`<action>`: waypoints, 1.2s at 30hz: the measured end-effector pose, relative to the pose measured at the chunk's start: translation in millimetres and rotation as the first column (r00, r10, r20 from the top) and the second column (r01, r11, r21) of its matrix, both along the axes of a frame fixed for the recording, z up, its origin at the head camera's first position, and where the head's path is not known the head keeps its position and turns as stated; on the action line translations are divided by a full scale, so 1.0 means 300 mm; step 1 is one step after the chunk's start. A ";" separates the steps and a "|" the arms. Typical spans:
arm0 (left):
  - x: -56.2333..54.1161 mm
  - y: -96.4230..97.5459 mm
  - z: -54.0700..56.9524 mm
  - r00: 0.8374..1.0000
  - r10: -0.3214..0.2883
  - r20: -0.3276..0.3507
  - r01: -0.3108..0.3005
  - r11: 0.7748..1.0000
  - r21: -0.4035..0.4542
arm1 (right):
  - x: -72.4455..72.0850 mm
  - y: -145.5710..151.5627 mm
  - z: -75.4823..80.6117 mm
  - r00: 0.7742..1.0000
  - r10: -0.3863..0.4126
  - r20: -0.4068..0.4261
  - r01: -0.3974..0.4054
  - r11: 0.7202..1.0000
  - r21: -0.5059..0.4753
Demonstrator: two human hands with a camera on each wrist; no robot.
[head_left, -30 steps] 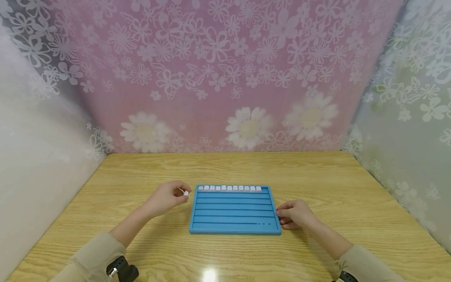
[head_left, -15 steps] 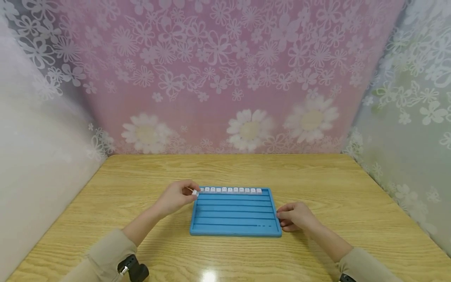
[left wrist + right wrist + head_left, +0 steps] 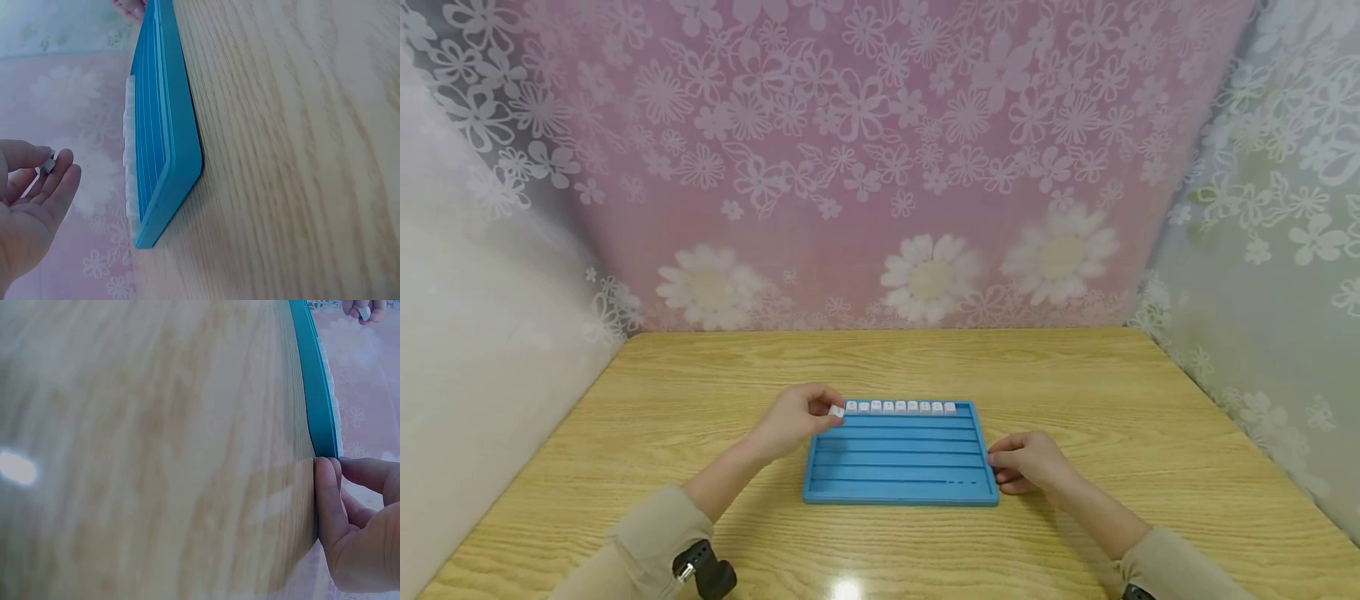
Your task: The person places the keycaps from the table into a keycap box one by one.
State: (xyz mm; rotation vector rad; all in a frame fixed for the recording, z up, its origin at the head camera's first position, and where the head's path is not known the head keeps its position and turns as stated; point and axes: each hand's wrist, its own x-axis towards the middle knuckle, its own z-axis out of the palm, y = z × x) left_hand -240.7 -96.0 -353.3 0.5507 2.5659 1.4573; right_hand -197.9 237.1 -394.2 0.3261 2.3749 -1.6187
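My left hand pinches a small white keycap between thumb and fingertips at the far left corner of a blue ridged tray. In the left wrist view, that keycap is held above the tray's level, its hollow side partly showing. A row of white keycaps with printed marks lines the tray's top groove; the left fingers hide its left end. My right hand holds the tray's right edge. The right wrist view has thumb and fingertips of this hand against the tray's end.
The tray lies on a wood-grain table. Behind it hangs a pink flowered cloth, with pale flowered panels at both sides. The tray's lower grooves hold no keycaps.
My left hand has moved right with the keycap, from beside the tray to over its far left corner. The right hand has stayed at the tray's right edge.
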 end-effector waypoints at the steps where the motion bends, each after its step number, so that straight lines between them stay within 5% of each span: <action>1: -0.002 0.007 -0.001 1.000 0.000 -0.007 0.000 1.000 -0.003 | 0.000 -0.001 0.000 1.000 -0.001 0.000 0.001 1.000 -0.001; 12: 0.000 0.097 0.016 0.992 -0.050 -0.114 0.037 0.994 -0.107 | -0.001 -0.004 -0.004 1.000 0.004 -0.002 -0.004 1.000 0.010; 36: -0.058 0.316 0.011 0.988 -0.098 -0.118 0.083 0.989 -0.124 | 0.002 -0.005 -0.003 1.000 -0.023 0.000 0.023 0.999 0.034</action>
